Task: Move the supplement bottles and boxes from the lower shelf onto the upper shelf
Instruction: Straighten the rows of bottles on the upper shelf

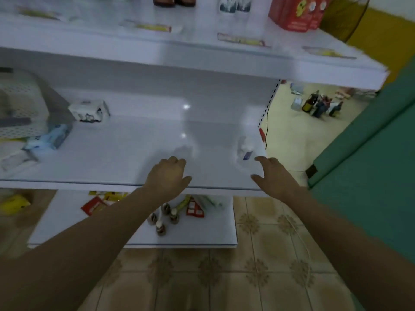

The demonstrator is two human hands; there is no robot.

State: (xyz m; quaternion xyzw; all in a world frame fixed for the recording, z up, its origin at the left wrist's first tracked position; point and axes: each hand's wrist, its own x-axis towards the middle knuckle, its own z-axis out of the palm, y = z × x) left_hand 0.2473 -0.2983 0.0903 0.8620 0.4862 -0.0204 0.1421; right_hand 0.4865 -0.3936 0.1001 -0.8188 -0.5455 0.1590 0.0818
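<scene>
Reaching out over the front edge of the middle shelf, both bare forearms end in hands that hold nothing. The left hand sits knuckles-up just inside the front edge, near its middle. Its fingers are loosely bent and close together, and the thumb sticks out to the right. The right hand is near the front right corner, with fingers straight and slightly spread and the thumb splayed to the left. Its fingertips are just beside a small white bottle with a blue mark on its label, which stands by the right edge of that shelf. The blur hides whether they touch it. At the back left of the same shelf stands a white box, and blue packs lie along the left edge beside a perforated white basket. Below, the bottom shelf carries a cluster of small brown bottles with pale caps near its middle, partly behind the left wrist. Red packets and yellow ones lie toward its back. Above, the top shelf bears a red box at its right end, with dark and white bottles to its left.
</scene>
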